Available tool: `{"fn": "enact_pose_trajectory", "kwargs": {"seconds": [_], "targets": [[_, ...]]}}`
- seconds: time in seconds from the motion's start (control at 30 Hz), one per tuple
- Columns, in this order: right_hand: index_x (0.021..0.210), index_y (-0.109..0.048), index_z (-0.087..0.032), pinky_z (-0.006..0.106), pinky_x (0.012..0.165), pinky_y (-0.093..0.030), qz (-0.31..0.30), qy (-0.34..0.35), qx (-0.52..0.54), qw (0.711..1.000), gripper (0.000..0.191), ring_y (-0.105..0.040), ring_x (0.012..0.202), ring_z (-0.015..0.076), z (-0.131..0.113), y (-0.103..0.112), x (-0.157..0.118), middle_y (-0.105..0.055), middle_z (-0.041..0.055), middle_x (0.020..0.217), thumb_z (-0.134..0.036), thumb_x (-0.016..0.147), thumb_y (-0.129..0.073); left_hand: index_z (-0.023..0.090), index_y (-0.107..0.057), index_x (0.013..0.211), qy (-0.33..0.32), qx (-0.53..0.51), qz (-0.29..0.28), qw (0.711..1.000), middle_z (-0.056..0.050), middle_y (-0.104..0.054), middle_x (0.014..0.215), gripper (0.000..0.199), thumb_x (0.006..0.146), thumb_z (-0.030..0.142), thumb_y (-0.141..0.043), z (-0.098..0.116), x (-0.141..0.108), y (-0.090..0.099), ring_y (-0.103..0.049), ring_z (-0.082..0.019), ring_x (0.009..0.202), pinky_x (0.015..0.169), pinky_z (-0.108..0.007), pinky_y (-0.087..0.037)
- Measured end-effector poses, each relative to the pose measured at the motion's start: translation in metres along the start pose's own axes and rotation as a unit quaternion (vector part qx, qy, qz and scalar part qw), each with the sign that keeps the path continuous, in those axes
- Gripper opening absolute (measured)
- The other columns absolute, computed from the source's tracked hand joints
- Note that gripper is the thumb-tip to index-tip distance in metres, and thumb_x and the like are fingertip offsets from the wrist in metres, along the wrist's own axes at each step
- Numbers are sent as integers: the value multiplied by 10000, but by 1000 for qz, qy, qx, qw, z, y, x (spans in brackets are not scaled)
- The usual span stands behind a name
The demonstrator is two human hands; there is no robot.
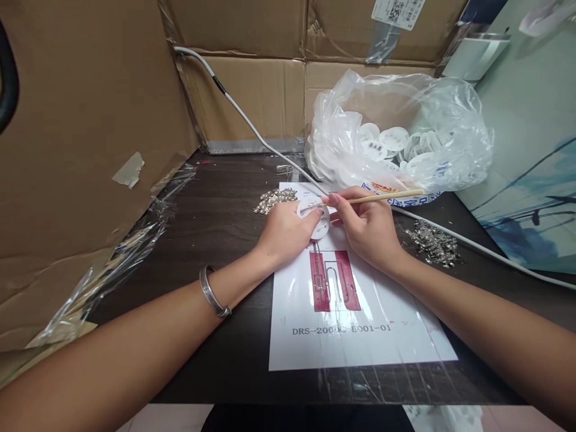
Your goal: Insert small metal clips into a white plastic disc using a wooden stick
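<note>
A round white disc (322, 228) with small marks or holes is gripped between the thumb and fingers of my left hand (290, 231). My right hand (366, 222) pinches a thin wooden stick (391, 196), whose tip meets the disc near its upper edge. Both hands are over the top of a printed sheet (292, 348) with a red and white drawing. To the left of the disc lies a pile of small shiny metal parts (275, 200). Another heap of small metal pieces (432, 243) sits right of my right hand. The fingertips behind the disc are hidden.
A clear plastic bag (333, 138) full of similar white discs stands at the back right. A grey cable (252, 132) runs across the dark table (180, 336) behind my hands. Cardboard walls (252, 96) enclose the left and back. A white mug (477, 57) is at the far right.
</note>
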State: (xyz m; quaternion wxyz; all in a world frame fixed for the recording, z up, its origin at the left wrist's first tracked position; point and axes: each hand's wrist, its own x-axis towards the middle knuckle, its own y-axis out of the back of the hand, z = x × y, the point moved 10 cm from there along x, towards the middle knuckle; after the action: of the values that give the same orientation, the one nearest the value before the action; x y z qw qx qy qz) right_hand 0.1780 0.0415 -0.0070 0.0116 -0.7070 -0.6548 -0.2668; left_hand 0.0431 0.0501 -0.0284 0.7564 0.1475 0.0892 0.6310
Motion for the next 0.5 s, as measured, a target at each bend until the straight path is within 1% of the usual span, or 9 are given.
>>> {"fn": "enact_pose_trajectory", "kwargs": {"seconds": [0.17,0.3,0.4,0.5], "targets": [[782,-635,-185,313,606,-510,-7,0,-9,1000,247,-639,607,133,-1,1,0,-675,18,708,-393,903,-580,162,-567,625,-17,14,6,1000,17,-555,543,238,842,258,-564,2,0,1,-491,-82,490,467,-200,-369],[781,-633,-184,308,600,-511,-9,-4,-8,1000,252,-637,605,136,0,0,1,-644,6,657,-400,901,-583,159,-579,637,-13,16,7,1000,12,-568,552,221,836,254,-560,2,0,1,-494,-85,490,467,-200,-376],[779,-632,-182,305,604,-523,-7,-14,12,1000,288,-643,632,139,4,-1,0,-649,13,682,-436,904,-578,153,-616,672,-3,23,9,1000,-3,-600,577,207,838,264,-563,0,1,1,-530,-94,499,475,-205,-402],[777,-622,-185,304,631,-542,-5,-19,39,999,307,-655,682,144,7,-1,0,-657,20,727,-455,911,-565,145,-663,752,9,27,15,1000,-19,-627,602,194,847,287,-569,-3,1,3,-569,-108,510,481,-210,-430]]}}
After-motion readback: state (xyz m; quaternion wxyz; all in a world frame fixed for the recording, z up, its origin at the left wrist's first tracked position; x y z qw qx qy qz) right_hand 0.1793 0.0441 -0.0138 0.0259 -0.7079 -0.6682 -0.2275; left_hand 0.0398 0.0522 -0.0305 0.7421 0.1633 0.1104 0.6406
